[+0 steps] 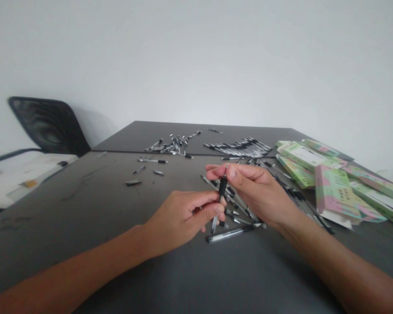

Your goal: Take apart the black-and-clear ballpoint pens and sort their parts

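Over the table [190, 279], a gel pen [222, 186] is clasped by the left hand [186, 213], its tip pinched by the right hand [260, 187]

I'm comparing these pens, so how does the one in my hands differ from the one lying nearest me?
The held pen tilts steeply; the front pen lies flat on the table. Your left hand and right hand grasp the held pen; neither holds the front pen. The held pen's grip end points up, the front pen's right. Both have clear barrels and black grips.
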Demonstrator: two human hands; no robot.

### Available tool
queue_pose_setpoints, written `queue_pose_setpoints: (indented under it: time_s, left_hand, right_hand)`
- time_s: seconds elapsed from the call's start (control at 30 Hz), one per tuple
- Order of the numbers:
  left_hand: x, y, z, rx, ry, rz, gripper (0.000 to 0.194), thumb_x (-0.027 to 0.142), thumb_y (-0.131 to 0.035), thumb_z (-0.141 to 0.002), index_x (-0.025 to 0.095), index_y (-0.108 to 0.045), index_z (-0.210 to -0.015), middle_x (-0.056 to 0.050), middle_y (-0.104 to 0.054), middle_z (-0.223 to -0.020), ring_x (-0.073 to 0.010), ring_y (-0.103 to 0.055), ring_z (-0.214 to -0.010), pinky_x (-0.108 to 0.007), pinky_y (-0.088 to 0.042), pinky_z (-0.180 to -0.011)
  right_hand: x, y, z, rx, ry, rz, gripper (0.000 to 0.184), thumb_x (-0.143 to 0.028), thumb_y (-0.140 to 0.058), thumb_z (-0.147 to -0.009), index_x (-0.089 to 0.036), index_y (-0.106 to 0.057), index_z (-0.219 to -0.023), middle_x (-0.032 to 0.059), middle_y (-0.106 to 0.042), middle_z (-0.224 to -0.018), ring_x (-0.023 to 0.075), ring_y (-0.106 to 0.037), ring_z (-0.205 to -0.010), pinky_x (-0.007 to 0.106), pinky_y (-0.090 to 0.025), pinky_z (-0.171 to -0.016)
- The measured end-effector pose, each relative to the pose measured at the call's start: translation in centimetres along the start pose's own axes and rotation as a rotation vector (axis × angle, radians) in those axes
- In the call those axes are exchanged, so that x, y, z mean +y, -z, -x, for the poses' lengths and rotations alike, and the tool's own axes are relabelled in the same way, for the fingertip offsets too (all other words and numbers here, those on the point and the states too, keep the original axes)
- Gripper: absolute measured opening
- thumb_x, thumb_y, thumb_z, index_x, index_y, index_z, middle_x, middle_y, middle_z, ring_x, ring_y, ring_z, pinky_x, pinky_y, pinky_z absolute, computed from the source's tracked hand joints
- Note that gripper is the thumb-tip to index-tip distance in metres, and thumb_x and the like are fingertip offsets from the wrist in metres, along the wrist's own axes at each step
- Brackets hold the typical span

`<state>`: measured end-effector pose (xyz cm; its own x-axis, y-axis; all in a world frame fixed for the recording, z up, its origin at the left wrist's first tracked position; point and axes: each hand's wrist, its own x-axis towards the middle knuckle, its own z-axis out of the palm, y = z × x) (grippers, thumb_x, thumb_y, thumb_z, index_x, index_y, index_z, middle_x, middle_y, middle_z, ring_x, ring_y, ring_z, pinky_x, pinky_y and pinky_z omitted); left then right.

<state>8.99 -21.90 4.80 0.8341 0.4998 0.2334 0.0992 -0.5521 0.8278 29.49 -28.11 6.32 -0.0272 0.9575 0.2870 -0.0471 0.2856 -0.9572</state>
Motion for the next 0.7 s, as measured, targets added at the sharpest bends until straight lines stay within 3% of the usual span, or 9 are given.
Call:
queue_pose_setpoints:
  time_s: [0.33,0.4,0.57,0.63,0.7]
  left_hand:
    - [-0.65,0.38,-0.21,0.015,0.031,-0.042,0.027,0.036,-0.059,-0.109,0.019,-0.079,-0.101,0.001,-0.083,-0.09,-0.0098,-0.074,-0.065,-0.018,-0.058,-0.062]
    - [-0.46,0.36,-0.33,0.018,0.04,-0.007,0.026,0.035,-0.06,-0.108,0.019,-0.079,-0.1,0.001,-0.083,-0.09,-0.0097,-0.073,-0.065,-0.017,-0.058,-0.061]
    - [0.0,0.22,-0.37,0.019,0.034,0.11,0.024,0.033,-0.061,-0.107,0.018,-0.079,-0.104,0.001,-0.084,-0.088,-0.0078,-0.069,-0.059,-0.015,-0.057,-0.059]
    - [-0.01,0.2,-0.34,0.014,0.036,0.131,0.024,0.034,-0.061,-0.107,0.018,-0.079,-0.104,0.0,-0.084,-0.089,-0.008,-0.07,-0.061,-0.014,-0.058,-0.059]
    - [-0.14,0.22,-0.34,0.009,0.042,0.134,0.025,0.035,-0.061,-0.108,0.018,-0.079,-0.105,0.0,-0.084,-0.091,-0.008,-0.07,-0.063,-0.014,-0.058,-0.06]
  right_hand:
    - [0.44,-0.2,-0.17,0.114,0.028,0.042,0.016,-0.048,-0.083,-0.094,-0.036,-0.09,-0.101,-0.0001,-0.087,-0.112,0.0213,-0.078,-0.114,0.039,-0.057,-0.111]
    - [0.43,-0.11,-0.13,0.105,0.02,0.019,0.017,-0.048,-0.083,-0.095,-0.035,-0.09,-0.102,0.0,-0.087,-0.111,0.0204,-0.078,-0.109,0.037,-0.059,-0.106]
    - [0.57,0.22,-0.08,-0.078,-0.054,-0.126,0.026,-0.051,-0.072,-0.102,-0.036,-0.086,-0.118,0.0009,-0.084,-0.124,0.0169,-0.077,-0.08,0.035,-0.065,-0.076]
    - [0.69,0.3,-0.13,-0.064,-0.039,-0.087,0.025,-0.051,-0.074,-0.101,-0.034,-0.087,-0.114,0.0015,-0.085,-0.122,0.0188,-0.079,-0.091,0.035,-0.065,-0.081]
    - [0.8,0.31,-0.19,-0.01,-0.004,-0.027,0.022,-0.05,-0.077,-0.099,-0.033,-0.089,-0.109,0.0013,-0.086,-0.119,0.02,-0.079,-0.107,0.035,-0.062,-0.097]
